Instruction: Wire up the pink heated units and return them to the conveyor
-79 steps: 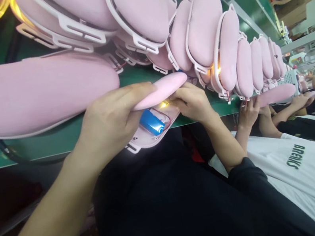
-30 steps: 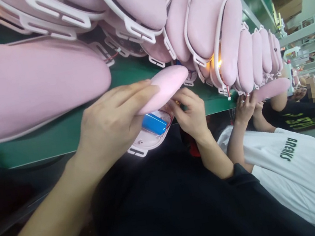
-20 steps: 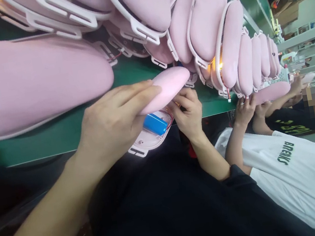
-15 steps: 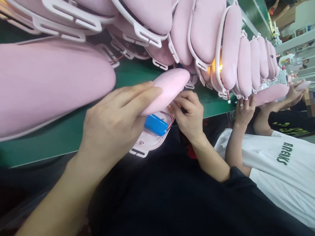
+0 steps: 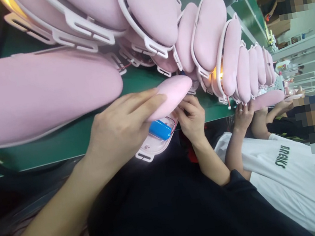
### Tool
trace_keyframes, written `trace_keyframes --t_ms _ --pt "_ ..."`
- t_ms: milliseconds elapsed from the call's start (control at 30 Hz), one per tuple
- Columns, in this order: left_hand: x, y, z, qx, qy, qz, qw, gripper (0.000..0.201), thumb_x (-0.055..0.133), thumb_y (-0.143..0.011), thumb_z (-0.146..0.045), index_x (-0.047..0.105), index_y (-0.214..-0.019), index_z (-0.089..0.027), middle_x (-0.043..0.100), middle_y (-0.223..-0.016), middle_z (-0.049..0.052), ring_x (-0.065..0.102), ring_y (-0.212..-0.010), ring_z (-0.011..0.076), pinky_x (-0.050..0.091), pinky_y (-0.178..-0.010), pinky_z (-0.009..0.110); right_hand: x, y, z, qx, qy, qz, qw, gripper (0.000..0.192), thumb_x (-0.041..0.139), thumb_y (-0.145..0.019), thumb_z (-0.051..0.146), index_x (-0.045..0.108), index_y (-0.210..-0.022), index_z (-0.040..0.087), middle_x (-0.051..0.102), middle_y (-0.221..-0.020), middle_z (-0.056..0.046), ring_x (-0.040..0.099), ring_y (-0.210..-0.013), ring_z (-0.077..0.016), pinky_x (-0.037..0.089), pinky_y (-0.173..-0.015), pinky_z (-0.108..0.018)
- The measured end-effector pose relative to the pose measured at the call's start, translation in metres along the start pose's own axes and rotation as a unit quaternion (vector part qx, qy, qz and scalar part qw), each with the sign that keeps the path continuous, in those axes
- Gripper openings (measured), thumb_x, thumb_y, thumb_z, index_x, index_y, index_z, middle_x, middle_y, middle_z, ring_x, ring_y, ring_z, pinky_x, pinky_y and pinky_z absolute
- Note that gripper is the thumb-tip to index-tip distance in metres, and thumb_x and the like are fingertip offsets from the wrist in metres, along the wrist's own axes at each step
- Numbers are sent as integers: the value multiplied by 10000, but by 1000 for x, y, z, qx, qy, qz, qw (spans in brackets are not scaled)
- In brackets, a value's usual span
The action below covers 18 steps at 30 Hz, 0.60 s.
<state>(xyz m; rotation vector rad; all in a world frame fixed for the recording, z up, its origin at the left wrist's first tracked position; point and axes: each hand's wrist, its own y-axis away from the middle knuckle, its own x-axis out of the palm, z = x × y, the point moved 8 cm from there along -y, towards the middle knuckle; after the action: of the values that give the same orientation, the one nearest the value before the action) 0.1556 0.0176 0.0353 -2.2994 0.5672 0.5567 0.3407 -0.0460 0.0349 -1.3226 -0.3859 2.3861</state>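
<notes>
My left hand point(image 5: 119, 130) grips a pink oval cover point(image 5: 171, 93) and holds it over a pale pink base shell point(image 5: 154, 144) at the edge of the green belt point(image 5: 59, 144). A blue battery point(image 5: 160, 129) with thin red wires lies inside the shell. My right hand point(image 5: 192, 118) pinches at the shell's far end, fingers curled at the gap between cover and shell. What the fingertips hold is hidden.
A long row of pink covers in white frames point(image 5: 219, 51) leans along the belt. A big pink cover point(image 5: 35, 94) lies at left. Beside me a co-worker in a white shirt point(image 5: 278, 170) handles another pink piece point(image 5: 266, 99).
The small yellow light seen at the shell's end 2.6 s ago no longer shows. My right hand has curled tighter against the shell's end. The view has shifted slightly; my left hand keeps its grip.
</notes>
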Motion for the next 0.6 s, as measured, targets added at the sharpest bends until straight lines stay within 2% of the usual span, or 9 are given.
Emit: trace_keyframes --t_ms 200,367,600 --pt "1 0 2 -5 -14 15 1000 500 455 -1017 -80 632 -1444 -269 700 -1439 54 707 -1273 252 625 -1059 400 0 0 -2 6 -1 9 1000 147 670 -1012 298 799 -976 237 733 -965 -41 678 -936 -196 561 -872 -395" --pt "2 1 2 -2 -24 21 999 469 440 -1041 -108 600 -1453 -268 695 -1443 53 694 -1285 246 621 -1034 386 3 -2 4 -22 24 29 999 140 664 -1010 288 789 -971 238 734 -964 -41 697 -927 -190 593 -828 -372" --pt "0 2 1 3 -12 15 1000 492 476 -1023 -92 604 -1465 -267 685 -1458 63 691 -1282 265 614 -1070 411 2 -5 16 -19 36 63 997 142 630 -1020 215 763 -972 209 711 -979 -53 678 -949 -185 584 -829 -349"
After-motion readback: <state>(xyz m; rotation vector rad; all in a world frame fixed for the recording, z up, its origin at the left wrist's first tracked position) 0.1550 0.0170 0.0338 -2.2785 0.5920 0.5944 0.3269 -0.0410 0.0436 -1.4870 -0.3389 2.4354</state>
